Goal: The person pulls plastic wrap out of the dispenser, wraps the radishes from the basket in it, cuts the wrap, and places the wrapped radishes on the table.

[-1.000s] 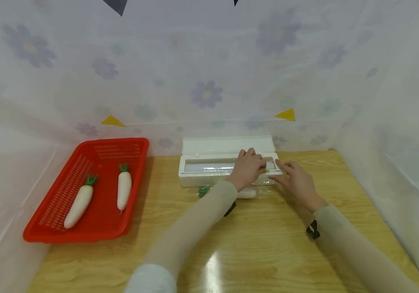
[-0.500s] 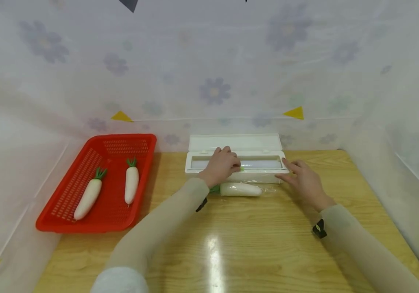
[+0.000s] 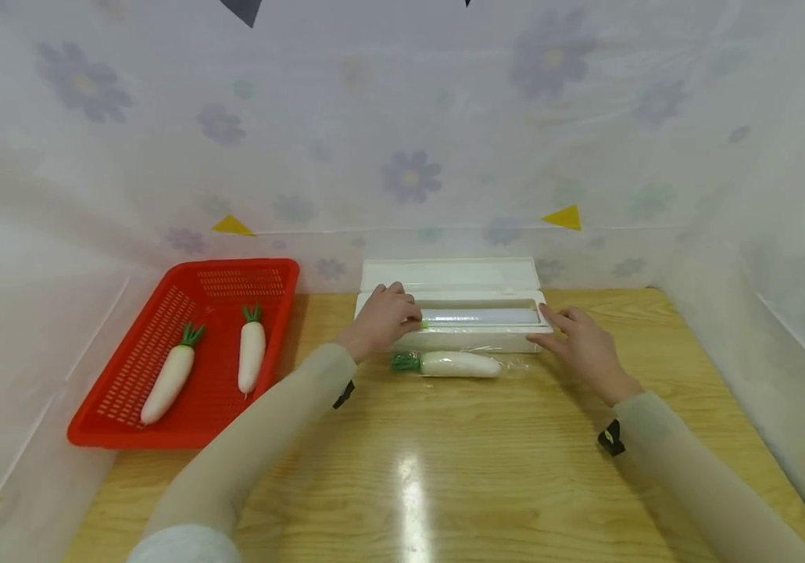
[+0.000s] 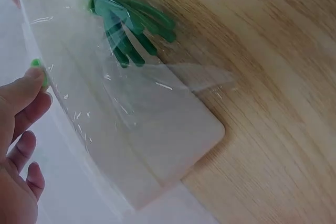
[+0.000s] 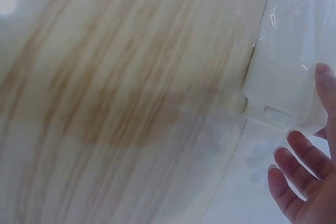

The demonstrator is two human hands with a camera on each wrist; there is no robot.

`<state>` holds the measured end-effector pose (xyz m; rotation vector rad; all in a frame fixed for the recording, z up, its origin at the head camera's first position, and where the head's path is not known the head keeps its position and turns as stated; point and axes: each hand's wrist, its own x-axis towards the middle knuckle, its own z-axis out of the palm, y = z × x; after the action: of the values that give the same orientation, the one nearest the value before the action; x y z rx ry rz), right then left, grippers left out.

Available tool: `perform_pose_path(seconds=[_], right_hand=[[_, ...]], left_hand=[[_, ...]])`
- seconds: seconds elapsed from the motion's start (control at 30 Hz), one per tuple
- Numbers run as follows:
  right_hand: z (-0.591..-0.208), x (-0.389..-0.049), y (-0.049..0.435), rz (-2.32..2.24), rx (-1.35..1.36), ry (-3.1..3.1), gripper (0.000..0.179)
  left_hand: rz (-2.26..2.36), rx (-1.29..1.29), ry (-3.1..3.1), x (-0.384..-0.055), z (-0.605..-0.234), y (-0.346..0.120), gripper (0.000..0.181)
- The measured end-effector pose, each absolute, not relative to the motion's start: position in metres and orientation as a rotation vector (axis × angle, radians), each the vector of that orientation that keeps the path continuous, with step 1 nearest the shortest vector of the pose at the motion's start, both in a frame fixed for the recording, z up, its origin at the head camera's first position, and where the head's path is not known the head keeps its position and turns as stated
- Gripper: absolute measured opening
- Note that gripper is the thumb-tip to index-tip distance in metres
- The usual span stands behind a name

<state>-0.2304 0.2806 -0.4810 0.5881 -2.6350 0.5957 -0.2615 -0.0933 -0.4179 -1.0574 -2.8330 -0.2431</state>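
Near: light wood-grain table (image 3: 487, 453); L side, red perforated plastic basket (image 3: 142, 439) w/ 2 white radishes w/ green tops (image 3: 169, 383) (image 3: 252, 356), lying apart. Mid: 1 white radish w/ dark-green leaves (image 3: 460, 364) lies crosswise just in front of box, leaves to L, clear plastic film (image 3: 515, 363) about it. Behind it, long white plastic box (image 3: 473, 341). L hand (image 3: 377, 319) at box's L part, thumb + finger pinching small light-green slider (image 3: 425, 324) on front top edge. R hand (image 3: 583, 352) holds box's R end, thumb on front, index at top rim; firmness can't tell. Inside box, pale roll (image 3: 487, 316); far, white lid (image 3: 452, 274) raised; flowered white backdrop (image 3: 346, 117) behind.

Step in hand, prob.: cutting film along box edge w/ slider. Next move likely calls for finishing cut at L end, box braced at R, then freeing the sheet. Cut complete or not: can't tell.

L wrist view shows film over box front + leaves, loose flap on table; head view barely does. R wrist view shows other R fingers loosely bent, off box; only head view has basket + lid.
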Motion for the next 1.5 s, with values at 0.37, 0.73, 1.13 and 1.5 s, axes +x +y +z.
perform_pose_path(seconds=[0.37,0.73,1.13,1.5], right_hand=[[-0.479,-0.231,0.281,0.568,0.569,-2.654,0.065],[-0.476,-0.229,0.28,0.527,0.578,-2.615,0.065],[-0.478,-0.233,0.283,0.505,0.575,-2.63,0.065],[-0.477,-0.232,0.28,0.501,0.571,-2.612,0.064]], left_hand=[[-0.243,-1.118,-2.792,-0.262,-0.418,-0.111,0.01],[-0.239,-1.112,-2.808,-0.259,-0.415,-0.121,0.011],[-0.3,-1.164,-2.786,-0.261,-0.418,-0.126,0.007],[-0.359,-1.218,-2.741,-0.262,-0.419,-0.133,0.005]])
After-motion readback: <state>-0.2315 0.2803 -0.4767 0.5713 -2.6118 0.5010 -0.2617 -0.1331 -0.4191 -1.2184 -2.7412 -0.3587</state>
